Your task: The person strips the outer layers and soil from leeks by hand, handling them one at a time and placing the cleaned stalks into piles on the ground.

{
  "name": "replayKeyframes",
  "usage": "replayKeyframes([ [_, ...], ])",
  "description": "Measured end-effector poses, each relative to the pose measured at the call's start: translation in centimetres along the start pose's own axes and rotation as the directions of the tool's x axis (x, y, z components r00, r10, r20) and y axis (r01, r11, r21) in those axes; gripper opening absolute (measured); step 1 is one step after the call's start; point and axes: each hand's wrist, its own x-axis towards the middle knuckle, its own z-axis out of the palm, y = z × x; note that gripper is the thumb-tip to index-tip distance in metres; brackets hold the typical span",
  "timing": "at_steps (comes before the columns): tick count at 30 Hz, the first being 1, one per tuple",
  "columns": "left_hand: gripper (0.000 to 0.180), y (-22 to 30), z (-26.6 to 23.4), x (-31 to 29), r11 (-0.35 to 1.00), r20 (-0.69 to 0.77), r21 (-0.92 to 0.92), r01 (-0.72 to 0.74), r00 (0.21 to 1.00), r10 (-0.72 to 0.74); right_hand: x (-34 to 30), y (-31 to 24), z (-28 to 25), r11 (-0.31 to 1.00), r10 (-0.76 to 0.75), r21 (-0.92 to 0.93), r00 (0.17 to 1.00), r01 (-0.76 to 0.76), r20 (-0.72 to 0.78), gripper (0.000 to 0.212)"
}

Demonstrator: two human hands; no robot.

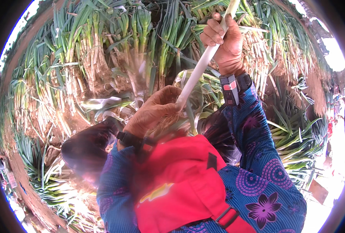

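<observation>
A long green onion (199,70) slants across the middle, its white stalk peeled smooth. My right hand (230,46) is closed around the upper stalk, and the top runs out past the picture's edge. Lower down, my left hand (155,109) pinches the root end between thumb and fingers. Brownish, blurred root fibres (177,126) show just below that hand. Peeled leaves and strips (213,91) lie behind the stalk, between my knees.
Bundles of green onions (91,50) stand in rows across the far side, and more (292,46) stand at the far right. Loose piles lie at the lower left (69,198) and right (296,143). A pale wrapper-like strip (100,103) lies near my left knee (89,147).
</observation>
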Motion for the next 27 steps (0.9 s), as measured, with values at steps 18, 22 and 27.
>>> replayKeyframes([
  [18,0.028,-1.8,-0.3,4.9,0.986,0.057,0.116,0.117,0.991,-0.125,-2.4,-3.1,-3.8,0.989,-0.057,0.143,0.991,0.040,0.117,0.031],
  [22,0.025,-2.3,-0.5,4.8,0.959,-0.060,0.278,0.053,0.997,-0.038,-2.3,-3.0,-3.7,0.996,-0.084,0.044,0.996,0.084,0.001,0.030],
  [27,0.026,-2.1,0.8,4.6,0.972,-0.107,0.235,0.000,0.994,0.026,-2.6,-2.4,-3.5,0.989,-0.137,-0.080,0.977,0.126,-0.165,0.031],
])
